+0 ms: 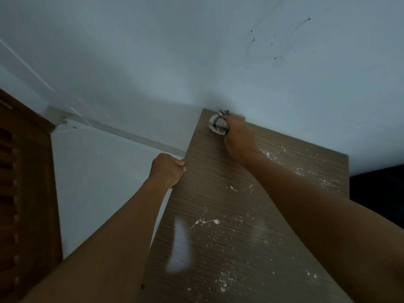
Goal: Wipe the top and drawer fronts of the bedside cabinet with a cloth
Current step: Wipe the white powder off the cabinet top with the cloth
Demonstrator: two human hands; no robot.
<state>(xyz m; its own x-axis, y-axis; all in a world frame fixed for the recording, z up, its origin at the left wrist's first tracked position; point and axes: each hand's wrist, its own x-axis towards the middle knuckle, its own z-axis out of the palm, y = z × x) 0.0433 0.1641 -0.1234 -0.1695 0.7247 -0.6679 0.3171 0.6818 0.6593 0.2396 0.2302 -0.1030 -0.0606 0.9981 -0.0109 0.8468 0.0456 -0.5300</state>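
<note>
The bedside cabinet's top is brown wood grain, glossy, with white dust and crumbs scattered over its middle and right side. My right hand grips a bunched striped cloth and holds it down on the top's far left corner, close to the wall. My left hand is curled over the cabinet's left edge, with the thumb on the top surface. The drawer fronts are out of view.
A pale blue-grey wall with dark specks stands right behind the cabinet. A white floor with a skirting strip lies to the left. A dark wooden slatted panel fills the far left. A dark area borders the cabinet's right.
</note>
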